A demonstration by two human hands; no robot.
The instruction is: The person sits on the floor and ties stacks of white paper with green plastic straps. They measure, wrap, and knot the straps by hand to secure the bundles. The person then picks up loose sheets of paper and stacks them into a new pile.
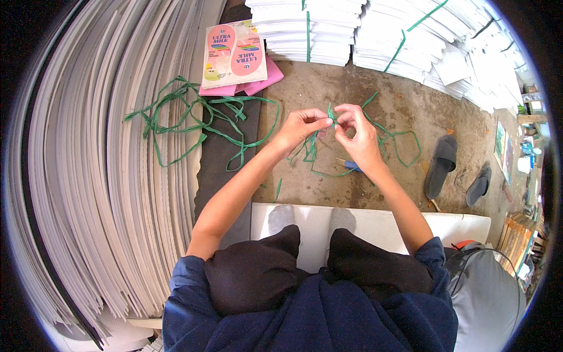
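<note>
Green plastic twine [330,110] is bunched at the fingertips of both my hands, in front of me above the floor. My left hand [300,128] is closed, pinching the twine between thumb and forefinger. Close beside it, my right hand [362,141] has its fingers curled with the tips at the same bit of twine. Whether there is a knot is too small to tell. Strands hang below the left hand, and a loop trails on the floor right of the right hand. A blue-handled tool [352,166] with a thin shaft lies partly behind the right hand.
A tall stack of pale sheets [105,152] fills the left, with a green twine tangle [153,114] against it. Beyond are a printed pink-and-white card [236,56] and bundled white stacks [328,29]. Dark sandals [441,167] lie right; my socked feet rest on a white board [381,223].
</note>
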